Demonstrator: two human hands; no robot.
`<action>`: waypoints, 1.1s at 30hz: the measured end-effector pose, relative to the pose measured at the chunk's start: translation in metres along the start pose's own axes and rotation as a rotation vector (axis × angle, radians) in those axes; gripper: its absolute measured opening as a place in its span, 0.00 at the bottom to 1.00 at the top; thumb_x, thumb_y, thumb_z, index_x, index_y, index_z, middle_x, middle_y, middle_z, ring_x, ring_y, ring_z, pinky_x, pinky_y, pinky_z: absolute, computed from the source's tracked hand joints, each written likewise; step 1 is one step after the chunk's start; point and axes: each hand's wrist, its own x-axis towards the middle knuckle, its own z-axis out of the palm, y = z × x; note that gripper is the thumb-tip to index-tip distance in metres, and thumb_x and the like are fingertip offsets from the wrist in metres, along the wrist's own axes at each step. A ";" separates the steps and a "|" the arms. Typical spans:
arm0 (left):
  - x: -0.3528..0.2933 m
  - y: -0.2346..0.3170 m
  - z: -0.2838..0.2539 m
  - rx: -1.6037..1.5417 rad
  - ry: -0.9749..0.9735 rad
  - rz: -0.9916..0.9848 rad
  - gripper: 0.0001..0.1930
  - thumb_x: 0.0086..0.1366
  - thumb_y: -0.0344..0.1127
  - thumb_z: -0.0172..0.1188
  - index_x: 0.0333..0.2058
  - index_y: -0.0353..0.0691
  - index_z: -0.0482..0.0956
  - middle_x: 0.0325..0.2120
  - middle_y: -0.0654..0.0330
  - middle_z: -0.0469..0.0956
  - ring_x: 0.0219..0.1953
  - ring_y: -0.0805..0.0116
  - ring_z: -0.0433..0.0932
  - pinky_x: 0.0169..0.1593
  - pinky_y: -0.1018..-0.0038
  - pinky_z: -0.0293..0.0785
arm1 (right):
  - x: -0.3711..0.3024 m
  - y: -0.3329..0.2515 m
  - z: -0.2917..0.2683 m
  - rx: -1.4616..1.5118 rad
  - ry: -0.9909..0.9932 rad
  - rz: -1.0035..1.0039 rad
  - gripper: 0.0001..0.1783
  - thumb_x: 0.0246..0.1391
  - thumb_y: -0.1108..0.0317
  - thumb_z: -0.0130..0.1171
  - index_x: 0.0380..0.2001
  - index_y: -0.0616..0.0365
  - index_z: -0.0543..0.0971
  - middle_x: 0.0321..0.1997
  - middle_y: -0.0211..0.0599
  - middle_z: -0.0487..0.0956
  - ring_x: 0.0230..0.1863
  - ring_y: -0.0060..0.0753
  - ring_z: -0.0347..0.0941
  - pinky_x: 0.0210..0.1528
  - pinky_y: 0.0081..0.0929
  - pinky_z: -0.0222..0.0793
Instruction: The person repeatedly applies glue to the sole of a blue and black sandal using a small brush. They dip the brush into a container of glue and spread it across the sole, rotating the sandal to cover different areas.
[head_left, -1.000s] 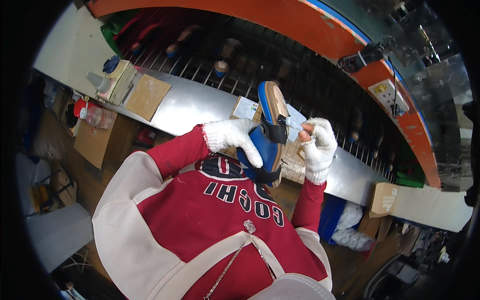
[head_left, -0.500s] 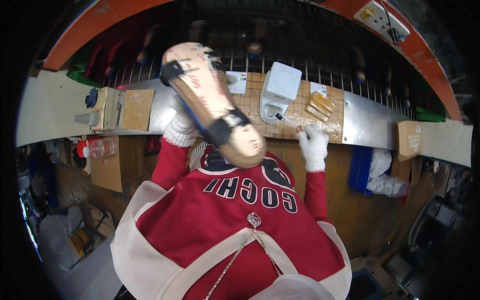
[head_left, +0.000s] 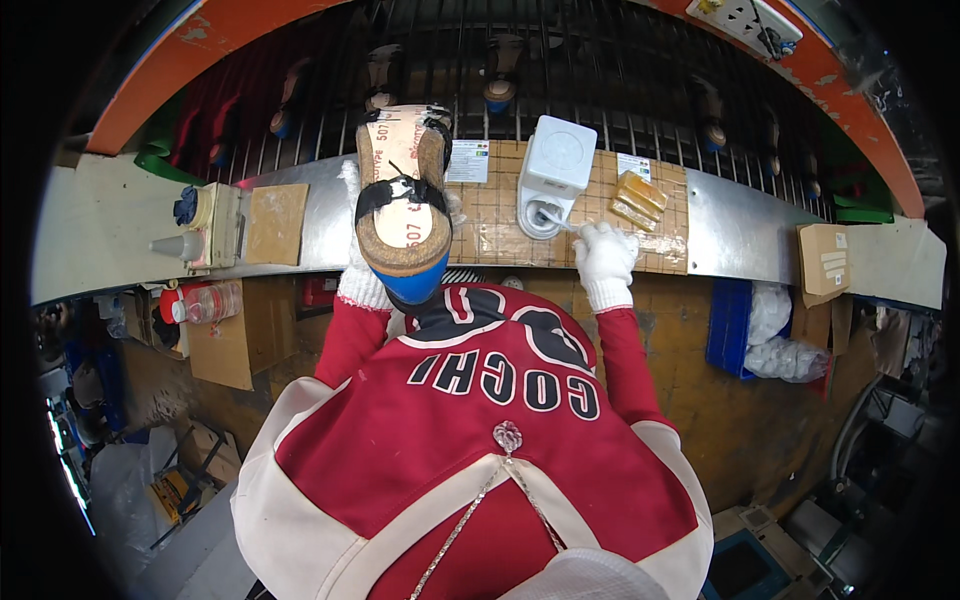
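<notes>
Cork-soled sandal on blue last (head_left: 404,215): stiff, light-ish; left hand (head_left: 360,283) grip closed round heel end, right hand (head_left: 604,252) grip pinching small brush (head_left: 552,217) at white pot (head_left: 553,172) on bench (head_left: 320,215).

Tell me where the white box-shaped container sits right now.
In the head view, the white container stands on the gridded mat, centre-right of the bench, just beyond the right hand and left of the amber blocks.

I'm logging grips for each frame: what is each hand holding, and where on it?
Left hand holds the shoe last from beneath, near its blue heel end. Right hand grips a thin brush by its handle.
</notes>
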 end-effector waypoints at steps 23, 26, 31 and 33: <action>0.019 0.000 0.114 0.547 0.077 0.196 0.44 0.62 0.58 0.64 0.65 0.27 0.63 0.54 0.52 0.74 0.55 0.68 0.73 0.59 0.72 0.69 | 0.030 -0.095 -0.182 0.689 0.477 -0.141 0.12 0.46 0.71 0.73 0.37 0.55 0.87 0.36 0.35 0.80 0.39 0.34 0.72 0.44 0.29 0.66; 0.015 0.002 0.113 0.561 0.086 0.188 0.44 0.62 0.55 0.65 0.65 0.26 0.62 0.54 0.50 0.74 0.54 0.67 0.74 0.60 0.71 0.69 | 0.040 -0.098 -0.180 0.634 0.477 -0.138 0.11 0.47 0.70 0.72 0.37 0.55 0.88 0.36 0.33 0.81 0.37 0.32 0.71 0.42 0.29 0.63; 0.010 0.009 0.107 0.606 0.067 0.145 0.45 0.61 0.52 0.68 0.65 0.25 0.60 0.55 0.49 0.74 0.55 0.64 0.74 0.61 0.70 0.69 | 0.060 -0.101 -0.183 0.622 0.484 -0.207 0.11 0.46 0.70 0.73 0.36 0.55 0.88 0.35 0.32 0.81 0.35 0.31 0.71 0.42 0.28 0.61; 0.009 0.011 0.104 0.638 0.064 0.141 0.46 0.60 0.51 0.68 0.65 0.24 0.60 0.56 0.48 0.73 0.56 0.62 0.74 0.61 0.69 0.69 | 0.068 -0.101 -0.186 0.581 0.486 -0.240 0.11 0.46 0.70 0.73 0.36 0.55 0.88 0.35 0.32 0.81 0.34 0.31 0.72 0.42 0.28 0.61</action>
